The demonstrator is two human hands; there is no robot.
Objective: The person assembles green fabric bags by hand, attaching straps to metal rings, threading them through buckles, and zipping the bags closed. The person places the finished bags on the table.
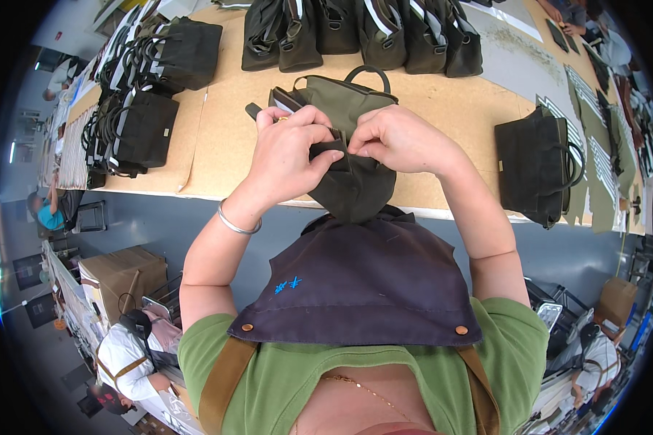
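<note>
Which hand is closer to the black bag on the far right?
Right. The right hand is left of the black bag, across some table; the left hand is farther left.

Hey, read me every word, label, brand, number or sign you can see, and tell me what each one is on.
Blue lettering on the dark apron: visible, but I won't copy it out.
Small pale tag on a black bag at left: too small to read.
Red patch at upper left: too small to tell whether it's a sign.
Dark green bag in the hands: no lettering I can make out.
</note>
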